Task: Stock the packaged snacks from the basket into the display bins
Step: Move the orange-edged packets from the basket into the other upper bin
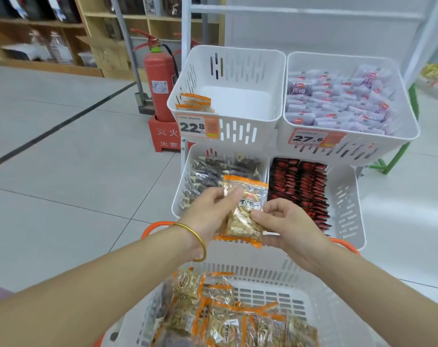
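An orange-trimmed clear snack packet [243, 214] is held up between both hands, above the white basket [258, 271]. My left hand [210, 211] pinches its upper left part. My right hand [285, 221] pinches its right edge. The basket with orange handles holds several more of the same packets [223, 319]. The upper left display bin [228, 96] is white and mostly bare, with a few matching packets [195, 102] in its front left corner.
The upper right bin [348, 101] is full of pale purple packets. The lower left bin [185, 186] holds dark packets, and the lower right bin [345, 206] holds red ones. A red fire extinguisher [160, 83] stands left of the rack. Wooden shelves [95, 23] line the back.
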`<state>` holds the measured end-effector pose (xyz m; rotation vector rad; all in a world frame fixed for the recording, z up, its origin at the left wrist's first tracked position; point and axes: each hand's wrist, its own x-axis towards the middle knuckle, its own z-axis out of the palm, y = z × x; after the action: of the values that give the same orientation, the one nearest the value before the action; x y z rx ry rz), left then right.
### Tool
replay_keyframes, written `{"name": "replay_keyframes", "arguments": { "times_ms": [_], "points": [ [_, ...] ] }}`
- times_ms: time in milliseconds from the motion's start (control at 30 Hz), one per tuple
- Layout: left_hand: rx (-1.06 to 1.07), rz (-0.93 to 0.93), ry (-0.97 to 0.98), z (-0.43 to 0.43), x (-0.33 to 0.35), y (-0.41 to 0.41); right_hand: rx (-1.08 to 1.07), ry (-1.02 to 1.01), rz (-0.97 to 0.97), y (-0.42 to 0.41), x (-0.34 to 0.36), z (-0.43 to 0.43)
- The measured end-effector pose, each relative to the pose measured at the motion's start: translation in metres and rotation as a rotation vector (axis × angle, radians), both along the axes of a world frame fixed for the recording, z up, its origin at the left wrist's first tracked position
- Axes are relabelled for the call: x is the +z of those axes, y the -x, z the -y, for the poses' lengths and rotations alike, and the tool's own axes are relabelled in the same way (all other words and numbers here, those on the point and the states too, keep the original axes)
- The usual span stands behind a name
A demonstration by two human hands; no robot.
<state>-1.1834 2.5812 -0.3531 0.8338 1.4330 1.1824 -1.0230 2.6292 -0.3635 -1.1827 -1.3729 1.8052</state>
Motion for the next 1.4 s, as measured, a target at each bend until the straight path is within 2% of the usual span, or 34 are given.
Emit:
{"name": "replay_keyframes", "arguments": {
  "times_ms": [67,200,333,400,500,567,633,767,867,933,1100,1267,1400],
  "points": [
    [-0.046,-0.080,-0.052,-0.007,0.004,0.005,0.050,0.019,0.011,0.003,0.007,-0.014],
    [-0.078,-0.032,-0.164,-0.026,0.026,0.021,0.273,-0.027,0.137,0.012,0.043,-0.049],
    [-0.043,-0.181,-0.299,-0.054,0.057,0.043,0.365,-0.114,0.129,0.038,0.082,-0.090],
    [0.052,-0.375,-0.363,-0.073,0.069,0.061,0.268,-0.185,0.114,0.058,0.100,-0.115],
    [0.224,-0.910,-0.368,-0.108,0.076,0.097,-0.006,-0.320,-0.016,0.088,0.123,-0.161],
    [0.234,-1.059,-0.284,-0.129,0.073,0.116,-0.138,-0.446,-0.030,0.115,0.128,-0.196],
    [0.215,-1.126,-0.215,-0.145,0.068,0.128,-0.215,-0.571,0.067,0.143,0.123,-0.228],
    [0.147,-1.200,-0.219,-0.167,0.053,0.141,-0.192,-0.635,0.281,0.192,0.091,-0.275],
    [0.150,-1.204,-0.290,-0.170,0.040,0.145,0.053,-0.512,0.316,0.214,0.079,-0.274],
    [0.159,-1.193,-0.337,-0.169,0.035,0.147,0.130,-0.408,0.339,0.219,0.082,-0.273],
    [0.142,-1.166,-0.367,-0.168,0.032,0.148,0.137,-0.182,0.179,0.226,0.085,-0.271],
    [0.116,-1.178,-0.297,-0.168,0.037,0.148,0.137,-0.203,0.235,0.226,0.090,-0.260],
    [0.120,-1.162,-0.238,-0.159,0.052,0.148,0.081,-0.321,0.320,0.200,0.114,-0.238]
  ]
}}
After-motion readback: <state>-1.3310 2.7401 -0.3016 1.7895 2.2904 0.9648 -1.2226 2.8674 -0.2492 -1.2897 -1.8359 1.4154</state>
